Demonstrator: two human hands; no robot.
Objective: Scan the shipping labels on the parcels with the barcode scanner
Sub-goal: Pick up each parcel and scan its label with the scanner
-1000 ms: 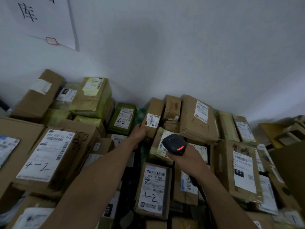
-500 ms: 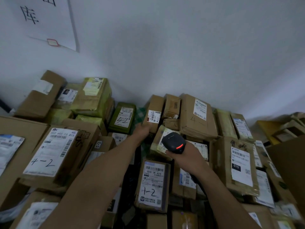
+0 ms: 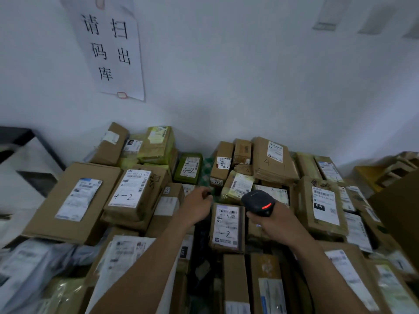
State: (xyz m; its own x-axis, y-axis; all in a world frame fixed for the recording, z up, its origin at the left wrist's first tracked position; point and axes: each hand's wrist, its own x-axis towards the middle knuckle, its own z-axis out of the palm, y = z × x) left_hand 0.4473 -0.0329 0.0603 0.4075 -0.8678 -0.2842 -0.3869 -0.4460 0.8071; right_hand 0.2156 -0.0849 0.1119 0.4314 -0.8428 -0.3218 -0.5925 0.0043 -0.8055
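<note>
One scanner (image 3: 255, 200) is gripped in the right hand (image 3: 275, 222). Its fingers (image 3: 255, 217) are curled tight round the handle below the dark head. A red light (image 3: 267, 205) glows on the back of the head, which points away from the person over the pile.

Just left of those fingers, between the two hands, the "1-2" parcel (image 3: 241, 232) lies flat with its label (image 3: 226, 219) facing up. Just beyond the scanner head a yellowish parcel (image 3: 240, 185) is tilted, label up. Well right of the fingers stands the "010" box (image 3: 323, 206).

The left hand (image 3: 197, 206) hovers with its back up. Its fingers (image 3: 206, 193) are loosely curled and close together, and they grip no parcel. I cannot tell whether the tips touch anything beneath. Beyond and right of them is the "7431" box (image 3: 221, 164). Beyond and slightly left is the green "5-2" parcel (image 3: 189, 167). Well to the left is the "4-2" parcel (image 3: 131, 191).

Counted: one scanner, two hands, and three parcels with readable handwritten codes. There are well over twenty parcels in all, but blur at the edges prevents an exact count. One sheet (image 3: 111, 48) with five characters hangs on the wall (image 3: 249, 75) behind the pile.
</note>
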